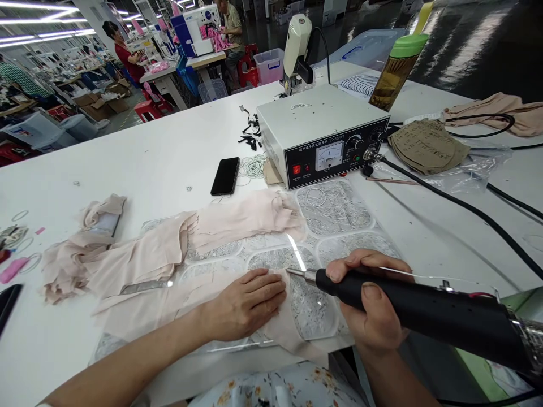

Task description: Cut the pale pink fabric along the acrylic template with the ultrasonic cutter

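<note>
My left hand (248,302) lies flat, fingers together, pressing a pale pink fabric piece (169,308) onto a clear scratched cutting plate (335,215). My right hand (373,305) is wrapped round a black handheld tool (428,314) with a metal tip. The tip touches the fabric just right of my left fingertips. A black cable (458,206) runs from the tool's control box (322,133) across the table.
More pink fabric pieces (139,254) are piled to the left. A black phone (225,176), white rings (253,165) and black scraps lie near the box. A green-capped bottle (396,70), paper patterns (426,144) and plastic bags sit at the right. Other people work at sewing machines behind.
</note>
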{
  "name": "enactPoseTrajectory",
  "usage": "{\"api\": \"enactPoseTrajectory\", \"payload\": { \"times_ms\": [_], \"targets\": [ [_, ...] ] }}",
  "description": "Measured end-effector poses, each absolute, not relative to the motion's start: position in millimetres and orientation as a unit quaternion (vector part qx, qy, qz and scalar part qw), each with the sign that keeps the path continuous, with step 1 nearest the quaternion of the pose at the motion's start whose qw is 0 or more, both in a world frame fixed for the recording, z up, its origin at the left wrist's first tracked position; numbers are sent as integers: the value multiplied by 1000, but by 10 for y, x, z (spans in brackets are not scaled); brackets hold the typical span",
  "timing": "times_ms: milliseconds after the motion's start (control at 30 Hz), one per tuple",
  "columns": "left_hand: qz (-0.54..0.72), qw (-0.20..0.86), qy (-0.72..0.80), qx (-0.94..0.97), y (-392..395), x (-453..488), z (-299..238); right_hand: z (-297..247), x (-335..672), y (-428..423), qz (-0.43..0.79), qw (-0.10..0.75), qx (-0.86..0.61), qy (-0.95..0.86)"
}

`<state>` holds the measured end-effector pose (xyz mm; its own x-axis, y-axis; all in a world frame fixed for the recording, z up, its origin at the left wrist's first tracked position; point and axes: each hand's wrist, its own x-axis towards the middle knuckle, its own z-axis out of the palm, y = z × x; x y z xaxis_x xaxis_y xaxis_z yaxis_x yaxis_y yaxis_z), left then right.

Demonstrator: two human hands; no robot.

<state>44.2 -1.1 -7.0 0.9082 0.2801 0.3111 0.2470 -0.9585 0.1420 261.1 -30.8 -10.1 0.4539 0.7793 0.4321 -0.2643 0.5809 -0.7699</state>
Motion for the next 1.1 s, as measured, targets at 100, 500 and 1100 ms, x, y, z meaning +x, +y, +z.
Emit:
{"api": "enactPoseTrajectory", "payload": {
  "times_ms": [100, 500, 1100],
  "targets": [
    [167, 47, 130, 976, -14, 445, -57, -105, 2603, -300, 322, 792, -321, -409],
    [171, 34, 109, 979, -11, 414, -76, -117, 2596, -333, 316, 793, -344, -391],
    [159, 41, 93, 982, 8, 427, -72, -114, 2583, -325, 323, 791, -345, -390]
  ]
}}
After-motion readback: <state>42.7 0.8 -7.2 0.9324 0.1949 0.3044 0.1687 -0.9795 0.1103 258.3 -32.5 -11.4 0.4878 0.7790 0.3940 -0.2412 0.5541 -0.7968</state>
